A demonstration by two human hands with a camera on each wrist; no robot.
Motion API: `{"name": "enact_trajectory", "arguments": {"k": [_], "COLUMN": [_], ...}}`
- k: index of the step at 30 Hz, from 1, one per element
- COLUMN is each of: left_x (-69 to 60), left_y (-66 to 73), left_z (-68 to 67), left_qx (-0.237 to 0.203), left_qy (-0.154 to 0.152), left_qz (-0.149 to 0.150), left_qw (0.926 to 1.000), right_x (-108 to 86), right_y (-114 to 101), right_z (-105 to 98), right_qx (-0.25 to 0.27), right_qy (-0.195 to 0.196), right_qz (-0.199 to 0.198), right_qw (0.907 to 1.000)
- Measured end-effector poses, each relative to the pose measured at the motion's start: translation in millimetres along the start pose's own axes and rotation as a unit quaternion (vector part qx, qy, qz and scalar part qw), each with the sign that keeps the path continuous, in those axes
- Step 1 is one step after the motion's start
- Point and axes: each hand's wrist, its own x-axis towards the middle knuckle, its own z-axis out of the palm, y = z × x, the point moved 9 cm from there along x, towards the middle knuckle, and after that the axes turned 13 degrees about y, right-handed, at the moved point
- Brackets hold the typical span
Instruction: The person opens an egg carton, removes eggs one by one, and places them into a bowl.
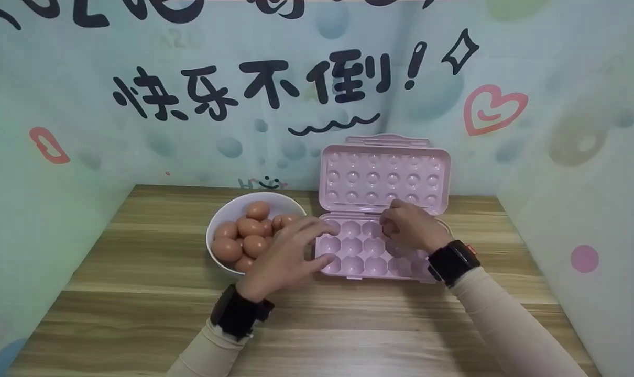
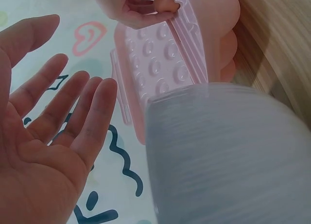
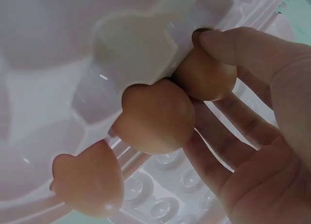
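My right hand (image 1: 414, 225) is over the right part of a pink egg carton (image 1: 352, 246), whose lid stands open behind it. In the right wrist view its thumb and fingers pinch a brown egg (image 3: 206, 76) at a hollow. Two more eggs, a middle egg (image 3: 155, 117) and a lower egg (image 3: 90, 180), sit in hollows beside it; the hand and wrist hide these in the head view. My left hand (image 1: 291, 254) is held between a white bowl (image 1: 212, 230) of brown eggs (image 1: 250, 227) and the carton. Its fingers are spread, with nothing in them.
The carton's lid (image 1: 385, 178) leans back near the patterned backdrop (image 1: 191, 152). A wooden-grain tabletop (image 1: 139, 314) lies under the bowl and carton. In the left wrist view the bowl's side (image 2: 223, 156) fills the lower right.
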Motion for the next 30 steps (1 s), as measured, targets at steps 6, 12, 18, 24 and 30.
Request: {"name": "enact_trajectory", "arguments": {"k": [6,12,18,24,30], "left_x": [0.4,-0.2,-0.1,1.3,2.9], "left_y": [0.7,-1.7,-2.0,-1.0,1.5], "left_z": [-1.2,-0.1,0.3,-0.1,-2.7], "left_qx": [0.003,0.009,0.009,0.014,0.017], "left_qy": [0.006,0.007,-0.001,0.002,0.018], "left_qz": [0.011,0.004,-0.008,-0.005,0.003], "left_qw": [0.9999,0.9999,0.9999,0.9999,0.9997], "right_x": [1.7,2.8,1.7,0.8,-2.2], "right_y": [-4,-3,-2,-6,-13], "right_z": [-2,1,1,-7,-30], "right_qx": [0.012,0.005,0.001,0.001,0.011], "right_qy": [0.017,0.018,0.027,0.05,0.092], "right_qz": [-0.021,-0.014,-0.025,-0.043,-0.025], "right_qw": [0.9996,0.9997,0.9993,0.9979,0.9954]}}
